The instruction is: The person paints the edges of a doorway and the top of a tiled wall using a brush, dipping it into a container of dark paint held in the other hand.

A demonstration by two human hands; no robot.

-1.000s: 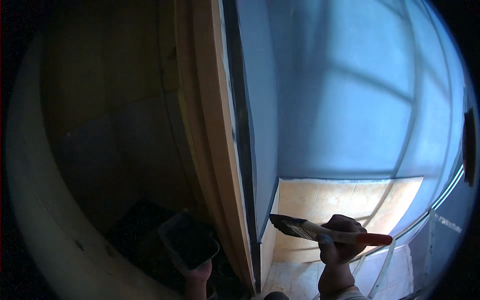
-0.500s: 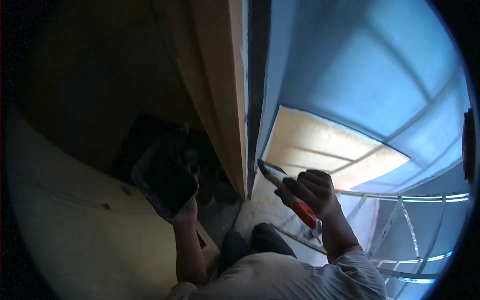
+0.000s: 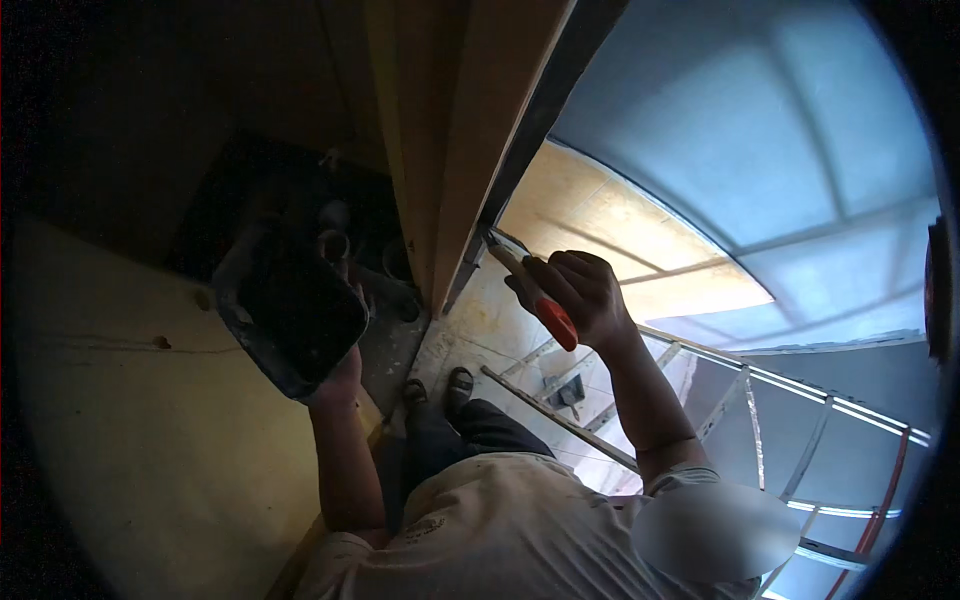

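My right hand is closed round the handle of a flat paintbrush with a red-orange end. Its head lies against the lower part of a dark strip along the edge of a brown wooden frame; shadow blurs the bristles. On the left, my left hand grips a dark, rounded-rectangular paint tray from below, and most of its fingers are hidden. The tray is tilted, its inside too dark to make out.
A pale metal ladder-like frame leans at right, near a small dark object on the floor. Behind it rises a blue-white wall with a tan panel. A yellowish surface fills the lower left, below dark clutter.
My right hand and the paintbrush have moved up and left, bringing the head onto the dark strip. The view has turned, and my sandalled feet now show. The tray has shifted left.
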